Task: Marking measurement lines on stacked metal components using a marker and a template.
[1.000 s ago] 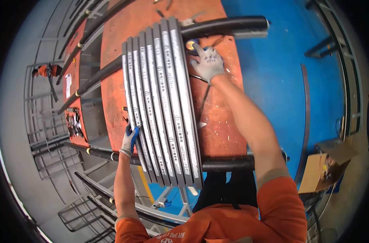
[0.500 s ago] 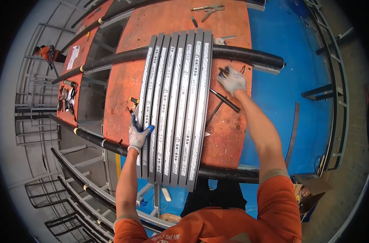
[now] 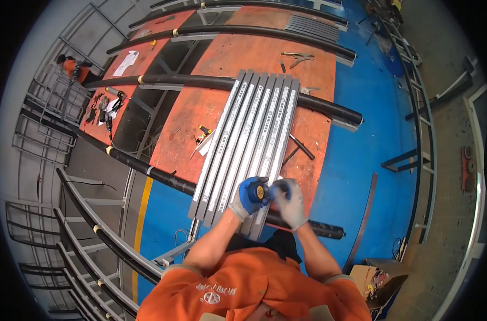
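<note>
My left hand [image 3: 245, 200], in a white and blue glove, is closed around a tape measure [image 3: 260, 191], a dark rounded case with a round yellow label. Right beside it my right hand [image 3: 291, 206], also gloved, is smeared by motion; its fingers and anything in them cannot be made out. Both hands are over the near end of several long grey metal profiles [image 3: 234, 140] with printed silver film, lying side by side. These rest across black padded rails [image 3: 331, 108] above an orange work surface [image 3: 174, 147].
A hammer [image 3: 302, 147] lies right of the profiles, a yellow-and-black-handled tool [image 3: 205, 130] to their left. Locking pliers [image 3: 298, 58] lie farther back. More grey profiles [image 3: 313, 28] sit at the far end. A cardboard box [image 3: 366, 278] stands lower right; another person [image 3: 75, 69] is far left.
My left hand has left the profiles' left edge and holds the tape measure near me. My right hand has come back from the table's right side to meet it. The view has shifted.
</note>
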The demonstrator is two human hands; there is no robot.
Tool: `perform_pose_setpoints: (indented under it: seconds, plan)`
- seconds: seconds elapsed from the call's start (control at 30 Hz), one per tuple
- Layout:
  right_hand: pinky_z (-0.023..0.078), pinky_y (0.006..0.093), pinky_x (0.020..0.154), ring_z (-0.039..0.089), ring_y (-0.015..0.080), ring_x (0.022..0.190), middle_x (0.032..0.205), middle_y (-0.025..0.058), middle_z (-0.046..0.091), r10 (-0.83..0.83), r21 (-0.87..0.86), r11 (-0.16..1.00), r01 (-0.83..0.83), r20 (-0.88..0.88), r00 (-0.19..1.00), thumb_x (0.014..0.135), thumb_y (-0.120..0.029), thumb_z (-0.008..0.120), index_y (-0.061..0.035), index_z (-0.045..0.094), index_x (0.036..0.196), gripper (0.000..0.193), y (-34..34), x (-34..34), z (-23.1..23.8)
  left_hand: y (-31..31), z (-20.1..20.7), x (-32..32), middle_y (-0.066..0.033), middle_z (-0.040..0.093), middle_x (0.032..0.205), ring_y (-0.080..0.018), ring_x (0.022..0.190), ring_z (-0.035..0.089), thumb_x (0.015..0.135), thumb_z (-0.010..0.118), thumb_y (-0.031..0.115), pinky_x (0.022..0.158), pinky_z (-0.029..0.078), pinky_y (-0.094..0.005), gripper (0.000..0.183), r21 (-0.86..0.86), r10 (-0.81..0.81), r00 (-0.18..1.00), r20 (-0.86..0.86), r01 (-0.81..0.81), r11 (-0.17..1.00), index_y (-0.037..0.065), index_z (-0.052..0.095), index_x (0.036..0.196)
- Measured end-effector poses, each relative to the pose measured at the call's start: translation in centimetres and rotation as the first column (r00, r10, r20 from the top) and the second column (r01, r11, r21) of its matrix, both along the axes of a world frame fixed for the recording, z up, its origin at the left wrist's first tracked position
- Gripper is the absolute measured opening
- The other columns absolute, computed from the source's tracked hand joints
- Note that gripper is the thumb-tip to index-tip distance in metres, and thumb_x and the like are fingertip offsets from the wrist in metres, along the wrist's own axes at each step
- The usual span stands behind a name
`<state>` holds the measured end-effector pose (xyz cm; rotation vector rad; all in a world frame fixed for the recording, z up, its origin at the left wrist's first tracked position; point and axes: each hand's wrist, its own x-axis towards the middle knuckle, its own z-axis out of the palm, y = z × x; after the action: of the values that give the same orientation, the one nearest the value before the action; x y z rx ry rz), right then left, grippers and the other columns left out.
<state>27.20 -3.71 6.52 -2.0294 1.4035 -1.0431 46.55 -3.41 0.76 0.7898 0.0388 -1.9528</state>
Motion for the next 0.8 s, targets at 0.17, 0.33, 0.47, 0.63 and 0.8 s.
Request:
perform_pose_setpoints:
  seconds: [0.17,0.33,0.47,0.63,0.8]
  plan:
    - [0.055,0.0325,0.085,0.067,0.0158,0.088,0.102,0.0057,0.074,-0.263,0.672,0.667,-0.323,0.617,0.741,0.098,-0.024,0.075,0.0007,0.070,0.118,0.032,3.4,2.5,1.5,4.0,4.1,7.0,-0.0091,0.072,0.110,-0.0180,0.088,0.069,0.110,0.052,0.052,0.071,0.056,-0.0297,0.057,-0.306,-0.351,0.845,0.403,0.486,0.818,0.005,0.057,0.143]
    - [0.052,0.0274,0.080,0.063,0.0095,0.088,0.097,0.0021,0.072,-0.129,0.689,0.635,-0.348,0.540,0.832,0.100,-0.020,0.073,0.0014,0.072,0.115,0.026,9.1,10.0,3.3,7.9,8.2,11.1,-0.0020,0.067,0.101,-0.0077,0.079,0.061,0.109,0.061,0.039,0.062,0.049,-0.0251,0.050,-0.233,-0.396,0.738,0.546,0.588,0.775,0.006,0.056,0.146]
    - [0.051,0.0267,0.075,0.063,0.0088,0.084,0.096,0.0032,0.072,-0.080,0.704,0.559,-0.437,0.571,0.817,0.101,-0.022,0.072,0.0010,0.072,0.113,0.027,11.5,13.2,4.5,9.5,8.3,14.7,-0.0048,0.066,0.118,-0.0077,0.096,0.062,0.107,0.066,0.036,0.075,0.052,-0.0243,0.055,-0.221,-0.526,0.672,0.521,0.701,0.678,0.003,0.053,0.149]
    - [0.050,0.0262,0.068,0.064,0.0099,0.078,0.094,0.0067,0.071,-0.059,0.846,0.360,-0.393,0.441,0.895,0.099,-0.025,0.073,-0.0012,0.071,0.105,0.024,10.9,14.2,5.0,11.6,7.2,19.3,-0.0049,0.070,0.118,-0.0085,0.097,0.064,0.105,0.070,0.036,0.076,0.054,-0.0241,0.053,-0.270,-0.477,0.600,0.642,0.759,0.592,0.000,0.058,0.143]
    - [0.045,0.0261,0.059,0.058,0.0110,0.066,0.080,0.0030,0.062,-0.460,0.628,0.635,-0.450,0.776,0.432,0.107,-0.037,0.062,-0.0048,0.067,0.099,0.033,8.3,14.3,4.9,12.2,8.3,25.1,-0.0050,0.071,0.082,-0.0109,0.067,0.064,0.105,0.068,0.034,0.063,0.052,-0.0257,0.039,0.045,-0.556,0.372,0.743,0.801,0.596,0.000,0.071,0.125]
